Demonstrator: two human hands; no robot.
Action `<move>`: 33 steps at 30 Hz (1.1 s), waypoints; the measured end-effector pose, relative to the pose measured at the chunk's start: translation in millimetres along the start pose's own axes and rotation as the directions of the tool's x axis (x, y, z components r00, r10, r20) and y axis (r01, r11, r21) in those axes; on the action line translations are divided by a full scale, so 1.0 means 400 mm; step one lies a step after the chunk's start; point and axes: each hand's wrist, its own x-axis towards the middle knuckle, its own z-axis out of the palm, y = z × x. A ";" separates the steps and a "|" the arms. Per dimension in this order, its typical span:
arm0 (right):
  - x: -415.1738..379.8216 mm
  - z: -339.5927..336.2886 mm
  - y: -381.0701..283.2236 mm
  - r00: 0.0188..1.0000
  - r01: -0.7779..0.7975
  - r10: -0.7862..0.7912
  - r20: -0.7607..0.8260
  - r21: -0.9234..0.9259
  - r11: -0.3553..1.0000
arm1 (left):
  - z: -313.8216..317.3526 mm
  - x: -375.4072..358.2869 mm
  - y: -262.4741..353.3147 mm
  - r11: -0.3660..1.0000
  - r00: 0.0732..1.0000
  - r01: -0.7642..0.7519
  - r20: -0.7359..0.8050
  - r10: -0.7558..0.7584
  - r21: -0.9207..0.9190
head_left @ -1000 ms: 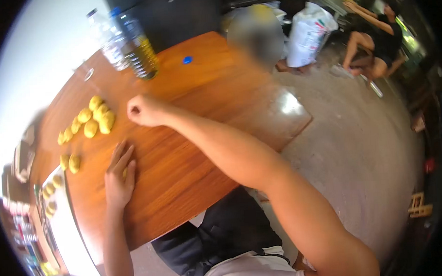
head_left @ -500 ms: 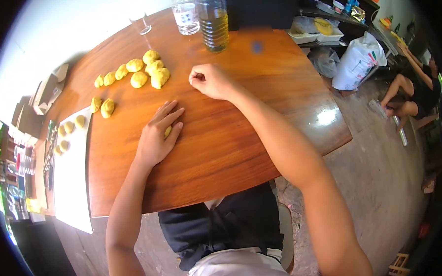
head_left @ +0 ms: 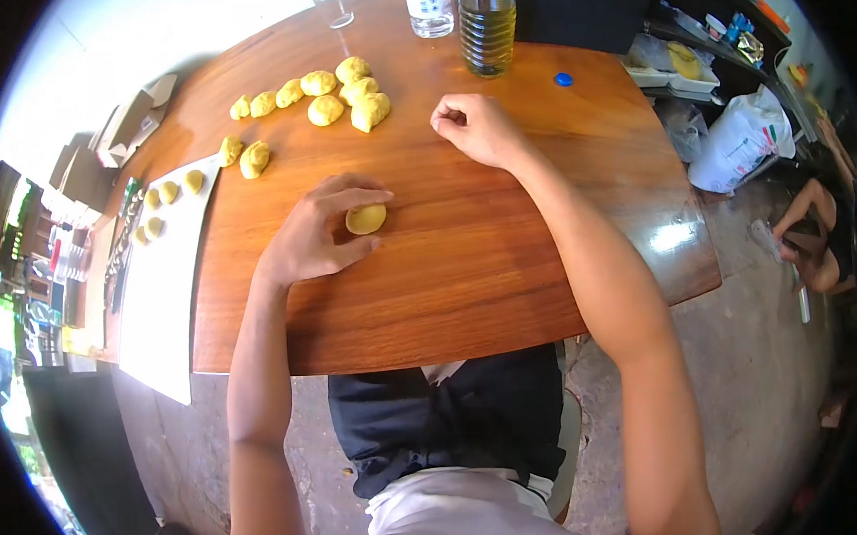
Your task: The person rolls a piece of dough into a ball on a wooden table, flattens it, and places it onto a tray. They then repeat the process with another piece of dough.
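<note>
My left hand (head_left: 326,229) curves over the table, thumb and fingers on either side of a small round piece of yellow dough (head_left: 366,219). Its smooth face shows between the fingertips. My right hand (head_left: 475,129) rests on the wood in a loose fist, and whatever lies inside or under it is hidden. Beyond my hands sit several rough yellow dough lumps (head_left: 325,110), some touching each other. Two more dough lumps (head_left: 255,159) lie nearer the left side. On a white board (head_left: 167,298) at the left are several smooth dough balls (head_left: 192,181).
A bottle of yellowish oil (head_left: 487,26), a clear glass container (head_left: 428,9) and a drinking glass (head_left: 338,8) stand at the back of the wooden table (head_left: 449,295). A blue cap (head_left: 563,79) lies to their right. Another person (head_left: 814,222) sits at far right, past a white sack (head_left: 743,139).
My left hand has spread its thumb and fingers, uncovering the dough that was mostly hidden under it. My right hand stays in a fist. The view has shifted, so the table sits further right.
</note>
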 end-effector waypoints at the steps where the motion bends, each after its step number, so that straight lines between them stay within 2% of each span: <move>1: 0.001 -0.002 0.002 1.000 -0.001 0.001 -0.008 -0.003 1.000 | 0.001 0.001 -0.001 1.000 0.999 0.013 0.030 -0.013 -0.019; 6: 0.002 -0.003 0.002 1.000 0.002 -0.002 -0.010 0.012 1.000 | 0.003 0.010 -0.009 0.995 0.996 0.071 0.049 -0.068 -0.076; 12: -0.001 -0.003 -0.001 1.000 -0.011 0.011 0.009 0.007 1.000 | 0.020 0.013 -0.016 0.994 0.997 0.073 0.014 -0.072 -0.078; 14: 0.003 0.002 -0.002 1.000 0.002 -0.003 0.020 0.014 1.000 | 0.029 0.013 -0.028 0.999 0.999 -0.015 -0.051 0.013 -0.048; 18: 0.000 -0.005 -0.002 0.999 0.033 -0.033 -0.004 0.039 0.999 | 0.028 0.016 -0.018 0.999 0.998 0.024 -0.059 -0.026 -0.042; 20: -0.008 -0.006 -0.010 1.000 0.023 -0.023 0.003 0.035 0.999 | 0.031 0.012 -0.017 1.000 0.998 0.015 -0.059 -0.014 0.003; 23: -0.007 -0.009 -0.014 1.000 -0.007 0.007 0.001 -0.012 1.000 | 0.027 0.013 -0.004 0.997 0.997 0.060 -0.038 -0.061 -0.041; 26: -0.009 -0.006 -0.015 1.000 -0.003 0.003 -0.001 0.016 1.000 | 0.028 0.010 -0.012 1.000 0.999 0.000 -0.046 -0.001 -0.025; 29: -0.012 -0.013 -0.031 0.999 -0.036 0.037 0.009 -0.043 0.998 | 0.023 0.011 0.001 0.996 0.998 0.061 -0.013 -0.062 -0.058; 33: -0.012 -0.013 -0.028 1.000 -0.021 0.022 0.004 -0.040 0.999 | 0.027 0.010 -0.003 0.999 0.999 0.034 -0.019 -0.034 -0.016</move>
